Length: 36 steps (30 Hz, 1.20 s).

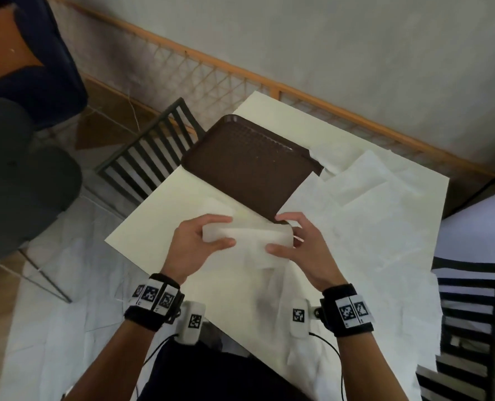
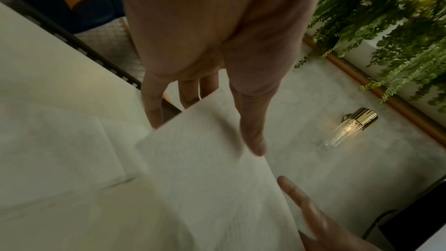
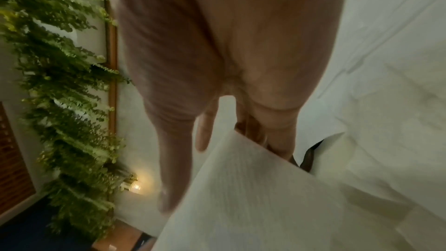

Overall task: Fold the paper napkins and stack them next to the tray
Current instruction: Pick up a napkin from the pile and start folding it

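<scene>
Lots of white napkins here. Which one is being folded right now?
The napkin held up between both hands, just below the brown tray's near corner. The unfolded napkins lie flat on the table, right of the tray.

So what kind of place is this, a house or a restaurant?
Probably a restaurant or café, though I can't be sure. There's a brown serving tray on a white table, slatted black chairs pushed up to it, and a fancy wall lamp beside hanging greenery.

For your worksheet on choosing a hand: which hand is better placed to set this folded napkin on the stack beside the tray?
Probably the left hand. It grips the napkin on the side where the folded stack lies beside the tray; the right hand holds the far end.
</scene>
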Tool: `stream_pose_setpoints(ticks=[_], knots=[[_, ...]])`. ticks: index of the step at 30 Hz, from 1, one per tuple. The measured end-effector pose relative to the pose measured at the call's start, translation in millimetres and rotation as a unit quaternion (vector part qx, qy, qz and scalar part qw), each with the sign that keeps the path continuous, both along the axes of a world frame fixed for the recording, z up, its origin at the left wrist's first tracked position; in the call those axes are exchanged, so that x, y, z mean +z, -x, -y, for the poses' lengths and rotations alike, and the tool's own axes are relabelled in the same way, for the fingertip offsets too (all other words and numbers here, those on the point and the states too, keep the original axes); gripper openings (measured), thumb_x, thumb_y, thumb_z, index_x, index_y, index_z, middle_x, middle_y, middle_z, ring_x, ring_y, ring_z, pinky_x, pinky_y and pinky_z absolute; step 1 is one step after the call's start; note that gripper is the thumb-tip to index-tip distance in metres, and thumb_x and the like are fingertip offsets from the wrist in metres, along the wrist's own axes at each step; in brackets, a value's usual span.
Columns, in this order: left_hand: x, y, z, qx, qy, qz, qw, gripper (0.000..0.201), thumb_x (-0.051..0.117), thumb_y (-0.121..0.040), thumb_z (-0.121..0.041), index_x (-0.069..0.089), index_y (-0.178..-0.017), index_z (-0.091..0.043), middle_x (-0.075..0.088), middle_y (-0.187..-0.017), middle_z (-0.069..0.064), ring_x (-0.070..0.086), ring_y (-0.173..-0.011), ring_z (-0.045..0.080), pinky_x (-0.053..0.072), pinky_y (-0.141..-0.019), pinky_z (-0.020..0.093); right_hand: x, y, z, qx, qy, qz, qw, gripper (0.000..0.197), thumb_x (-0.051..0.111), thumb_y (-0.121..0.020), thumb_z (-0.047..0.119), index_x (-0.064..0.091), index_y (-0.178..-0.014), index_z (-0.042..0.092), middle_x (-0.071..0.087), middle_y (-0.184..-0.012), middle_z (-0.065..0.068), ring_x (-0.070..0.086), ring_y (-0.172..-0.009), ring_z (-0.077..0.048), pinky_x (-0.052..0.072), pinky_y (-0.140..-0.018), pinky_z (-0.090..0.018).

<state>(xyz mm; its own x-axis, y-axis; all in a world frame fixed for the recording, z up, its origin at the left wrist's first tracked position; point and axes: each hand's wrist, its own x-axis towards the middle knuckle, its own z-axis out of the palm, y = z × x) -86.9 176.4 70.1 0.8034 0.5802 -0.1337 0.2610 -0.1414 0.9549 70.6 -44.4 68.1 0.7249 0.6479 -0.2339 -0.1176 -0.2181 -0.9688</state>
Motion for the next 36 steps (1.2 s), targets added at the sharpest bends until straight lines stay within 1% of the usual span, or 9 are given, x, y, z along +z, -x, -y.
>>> stream_pose_setpoints(ticks=[4,7,10,14,17,21,26,32,36], knots=[[-10.4,28.1,-24.5,0.050,-0.068,-0.036,0.996,0.024,0.095,-0.077,-0.026,0.085,-0.097,-0.035,0.080,-0.102,-0.022,0.074,-0.094,0.002,0.060,-0.093,0.027,-10.3,3.5,-30.6,0.039,0.109,0.071,0.991,0.031,0.101,-0.076,0.025,0.083,-0.098,0.035,0.079,-0.108,0.013,0.075,-0.102,-0.019,0.066,-0.089,-0.049],[-14.9,42.0,-40.9,0.081,-0.110,-0.050,0.989,0.014,0.095,-0.078,-0.030,0.084,-0.086,-0.035,0.073,-0.104,-0.015,0.068,-0.098,0.000,0.057,-0.088,0.025,-10.5,-4.1,-55.3,0.072,0.142,0.142,0.977,0.018,0.098,-0.081,0.034,0.083,-0.089,0.040,0.075,-0.106,0.015,0.071,-0.103,-0.010,0.062,-0.090,-0.036],[-14.8,49.2,-59.1,0.088,-0.153,-0.077,0.981,0.011,0.092,-0.080,-0.037,0.083,-0.085,-0.036,0.063,-0.111,-0.018,0.061,-0.104,-0.007,0.048,-0.087,0.013,-4.0,-18.0,-82.5,0.094,0.148,0.173,0.969,0.014,0.094,-0.086,0.038,0.083,-0.094,0.039,0.068,-0.119,0.016,0.066,-0.109,0.001,0.050,-0.094,-0.016],[-16.6,45.8,-78.1,0.118,-0.124,-0.115,0.978,0.014,0.085,-0.089,-0.039,0.078,-0.083,-0.028,0.074,-0.074,-0.019,0.070,-0.074,0.000,0.048,-0.070,0.011,-6.9,-39.6,-137.9,0.099,0.151,0.174,0.968,0.018,0.086,-0.093,0.042,0.076,-0.098,0.029,0.077,-0.093,0.004,0.071,-0.085,-0.009,0.055,-0.077,-0.025],[-45.7,42.2,-88.0,0.132,-0.106,-0.163,0.972,0.014,0.082,-0.093,-0.036,0.075,-0.083,-0.029,0.073,-0.064,-0.011,0.070,-0.064,0.006,0.052,-0.075,0.027,-36.3,-51.0,-179.4,0.114,0.195,0.205,0.952,0.025,0.089,-0.091,0.035,0.073,-0.107,0.026,0.075,-0.092,0.009,0.070,-0.087,-0.007,0.050,-0.075,-0.012],[-88.3,41.2,-85.8,0.113,-0.135,-0.249,0.952,0.020,0.078,-0.094,-0.038,0.066,-0.079,-0.034,0.069,-0.070,-0.018,0.071,-0.087,0.024,0.059,-0.082,0.040,-78.9,-54.0,-216.9,0.139,0.244,0.224,0.933,0.025,0.081,-0.097,0.018,0.066,-0.115,0.026,0.074,-0.101,-0.003,0.066,-0.106,-0.023,0.055,-0.101,-0.036],[-104.6,37.3,-76.1,0.108,-0.164,-0.306,0.932,0.017,0.071,-0.098,-0.034,0.064,-0.085,-0.027,0.068,-0.080,-0.009,0.069,-0.092,0.027,0.048,-0.078,0.033,-94.0,-40.6,-247.0,0.183,0.287,0.294,0.893,0.027,0.067,-0.105,0.015,0.056,-0.129,0.020,0.070,-0.124,-0.016,0.063,-0.115,-0.037,0.054,-0.102,-0.049],[-96.1,37.4,-49.5,0.133,-0.248,-0.261,0.924,0.033,0.078,-0.092,-0.023,0.059,-0.117,-0.015,0.060,-0.111,0.010,0.057,-0.105,0.035,0.052,-0.089,0.051,-57.6,-19.5,-202.1,0.143,0.234,0.353,0.894,0.029,0.073,-0.103,0.023,0.058,-0.128,0.017,0.067,-0.124,-0.009,0.067,-0.115,-0.034,0.057,-0.092,-0.049],[-76.3,33.5,11.7,0.126,-0.263,-0.176,0.940,0.025,0.081,-0.090,-0.022,0.063,-0.108,-0.022,0.058,-0.095,-0.002,0.055,-0.091,0.025,0.051,-0.080,0.043,-32.1,-17.7,-108.8,0.114,0.215,0.337,0.909,0.017,0.070,-0.104,0.030,0.062,-0.117,0.023,0.070,-0.113,0.001,0.068,-0.103,-0.023,0.058,-0.089,-0.041]])
